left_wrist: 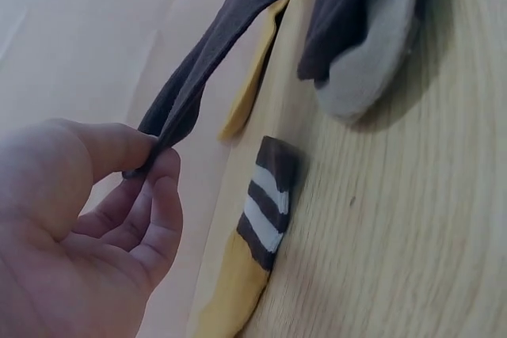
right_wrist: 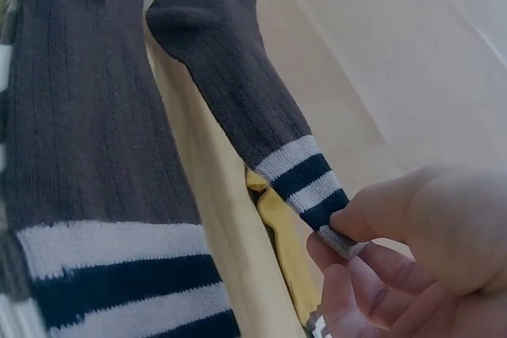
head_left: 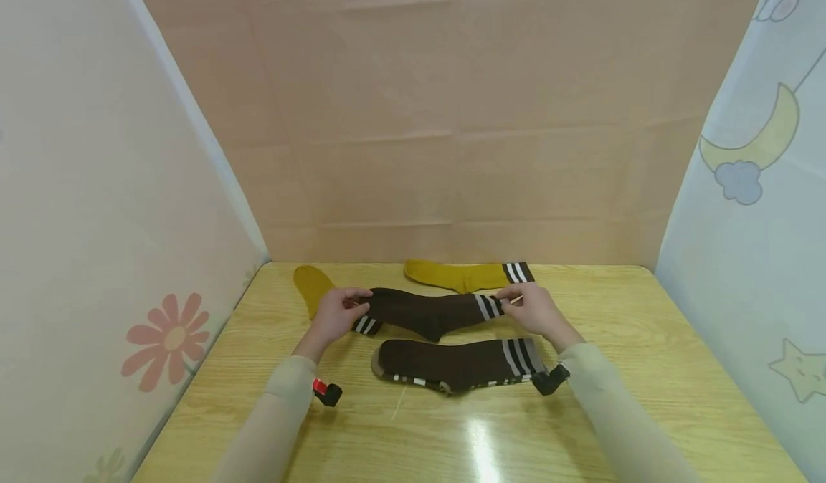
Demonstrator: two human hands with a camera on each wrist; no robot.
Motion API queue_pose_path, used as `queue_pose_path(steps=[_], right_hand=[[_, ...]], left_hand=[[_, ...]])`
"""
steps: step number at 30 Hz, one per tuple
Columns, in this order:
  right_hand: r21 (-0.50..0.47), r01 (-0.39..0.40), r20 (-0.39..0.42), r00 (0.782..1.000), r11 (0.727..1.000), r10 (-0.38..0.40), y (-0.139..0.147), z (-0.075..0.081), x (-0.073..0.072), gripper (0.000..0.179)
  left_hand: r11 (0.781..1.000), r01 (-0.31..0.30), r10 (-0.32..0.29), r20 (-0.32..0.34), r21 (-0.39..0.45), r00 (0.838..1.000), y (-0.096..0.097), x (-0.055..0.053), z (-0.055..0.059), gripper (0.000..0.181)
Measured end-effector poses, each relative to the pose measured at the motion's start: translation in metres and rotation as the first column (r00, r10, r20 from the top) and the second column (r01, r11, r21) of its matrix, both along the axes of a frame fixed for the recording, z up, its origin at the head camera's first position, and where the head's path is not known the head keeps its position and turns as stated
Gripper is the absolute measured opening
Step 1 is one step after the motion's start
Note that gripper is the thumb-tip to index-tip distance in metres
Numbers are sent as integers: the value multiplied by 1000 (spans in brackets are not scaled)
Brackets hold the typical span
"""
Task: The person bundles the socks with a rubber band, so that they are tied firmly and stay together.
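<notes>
A dark brown sock [head_left: 422,312] with pale grey and black cuff stripes is stretched sideways between both hands, raised off the table. My left hand [head_left: 335,316] pinches its toe end between thumb and fingers, as the left wrist view shows on the sock [left_wrist: 230,29]. At the striped cuff, my right hand [head_left: 534,307] pinches the edge with thumb and fingertips; the right wrist view shows the hand [right_wrist: 420,251] there. Nearer the body, a second dark brown sock [head_left: 452,365] lies flat, with a grey-brown toe and the same kind of stripes.
At the back lies a mustard yellow sock [head_left: 445,275] with a dark, white-striped cuff. Another yellow sock [head_left: 312,286] lies at the left, partly hidden behind the left hand. The wooden table [head_left: 645,397] meets a cloth backdrop [head_left: 452,146] at the back and side cloths.
</notes>
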State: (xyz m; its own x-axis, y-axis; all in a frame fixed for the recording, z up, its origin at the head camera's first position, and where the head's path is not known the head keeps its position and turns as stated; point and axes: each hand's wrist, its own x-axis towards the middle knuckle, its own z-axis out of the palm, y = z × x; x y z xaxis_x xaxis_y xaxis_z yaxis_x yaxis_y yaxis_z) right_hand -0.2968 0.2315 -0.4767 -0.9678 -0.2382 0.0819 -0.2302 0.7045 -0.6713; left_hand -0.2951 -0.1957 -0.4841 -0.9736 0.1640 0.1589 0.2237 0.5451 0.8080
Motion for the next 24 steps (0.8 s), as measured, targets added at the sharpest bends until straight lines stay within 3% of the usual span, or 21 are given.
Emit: queue_pose_path(steps=[14, 24], right_hand=[[-66, -3, -21, 1000, 998, 2, 15, 13, 11, 27], [-138, -42, 13, 999, 990, 44, 25, 25, 24, 32]], left_hand=[[994, 38, -46, 70, 104, 996, 0, 13, 8, 28], [983, 83, -101, 101, 165, 990, 2, 24, 15, 31]])
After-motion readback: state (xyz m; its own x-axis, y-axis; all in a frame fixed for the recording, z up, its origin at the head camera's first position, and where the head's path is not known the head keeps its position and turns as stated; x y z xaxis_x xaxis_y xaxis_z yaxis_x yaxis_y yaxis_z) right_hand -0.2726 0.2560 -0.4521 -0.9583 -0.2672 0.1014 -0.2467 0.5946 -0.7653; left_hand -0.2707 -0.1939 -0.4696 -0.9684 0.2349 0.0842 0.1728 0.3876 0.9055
